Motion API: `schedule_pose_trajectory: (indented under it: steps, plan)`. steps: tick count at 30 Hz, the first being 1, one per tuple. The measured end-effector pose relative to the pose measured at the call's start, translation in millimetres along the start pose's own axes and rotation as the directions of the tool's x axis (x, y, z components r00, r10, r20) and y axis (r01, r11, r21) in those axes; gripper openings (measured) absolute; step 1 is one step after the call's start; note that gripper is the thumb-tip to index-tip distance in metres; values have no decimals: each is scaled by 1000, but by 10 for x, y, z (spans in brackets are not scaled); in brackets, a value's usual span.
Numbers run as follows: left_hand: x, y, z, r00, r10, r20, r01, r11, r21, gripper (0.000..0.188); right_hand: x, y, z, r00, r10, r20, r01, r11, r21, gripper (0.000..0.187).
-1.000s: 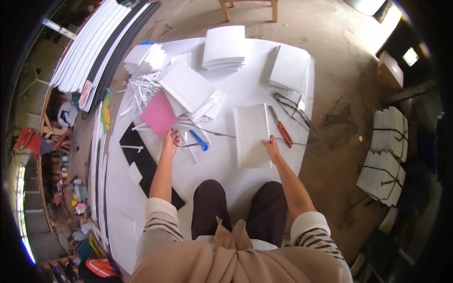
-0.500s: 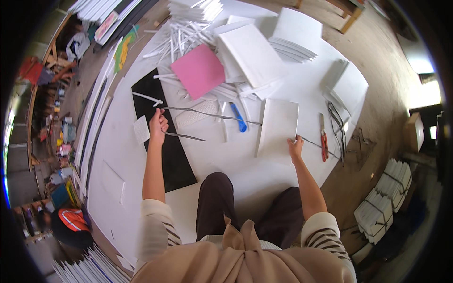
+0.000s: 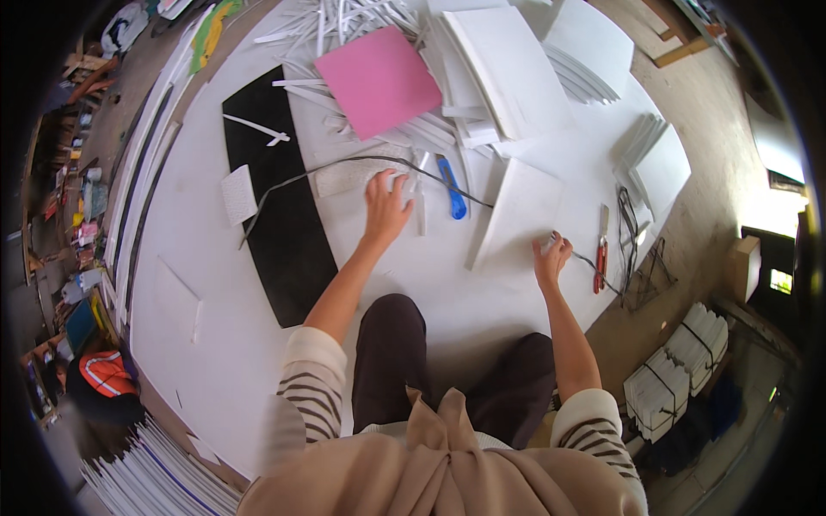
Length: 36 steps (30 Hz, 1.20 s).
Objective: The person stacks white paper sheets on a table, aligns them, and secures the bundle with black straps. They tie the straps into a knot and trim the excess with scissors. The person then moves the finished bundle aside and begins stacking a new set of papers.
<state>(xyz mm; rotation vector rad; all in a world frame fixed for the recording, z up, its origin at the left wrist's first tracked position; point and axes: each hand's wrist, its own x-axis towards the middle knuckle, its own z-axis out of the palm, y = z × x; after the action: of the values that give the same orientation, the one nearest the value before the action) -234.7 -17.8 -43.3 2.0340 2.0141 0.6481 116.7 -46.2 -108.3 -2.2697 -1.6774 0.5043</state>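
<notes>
My left hand (image 3: 387,206) hovers over the middle of the white table with its fingers apart and nothing in them. Just beyond it a long dark strap (image 3: 344,162) arches across from the black sheet (image 3: 280,206) and passes under a white foam-like panel stack (image 3: 516,206). At that stack's near right corner, my right hand (image 3: 552,256) is closed on the strap, which runs on toward the table's right edge. A blue box cutter (image 3: 452,189) lies between the left hand and the stack. Right of my right hand lies a red-handled knife-like tool (image 3: 600,258).
A pink square sheet (image 3: 379,82) rests on white offcut strips. Larger white panel stacks (image 3: 508,73) stand at the far side. More dark straps (image 3: 631,224) hang at the right edge. Strapped white bundles (image 3: 658,396) sit on the floor at right.
My left hand has let go of the strap's end and moved right, toward the table's middle. The strap's free end now lies over the black sheet. My right hand stays by the stack's corner.
</notes>
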Motion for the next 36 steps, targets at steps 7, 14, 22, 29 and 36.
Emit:
schedule_pose_trajectory:
  steps: [7,14,22,29,36]
  plan:
    - [209,699,571,917,327,227,-323,945,-56,49,89,164,-143,990,-143,0,140,969,-202,70]
    - [41,914,1016,909,221,353,-244,970,22,22,-29,-198,-36,997,81,11,-80,996,-44,76]
    - [180,505,552,958,49,284,-75,994,81,18,103,-155,-234,976,215,24,-214,976,-35,74]
    - [316,-9,206,953,-164,254,79,946,315,19,116,-198,-262,949,308,64,-306,951,-41,72]
    - [-68,493,367,988,68,136,-95,974,206,47,-122,-289,-155,917,397,-39,-394,916,72,64]
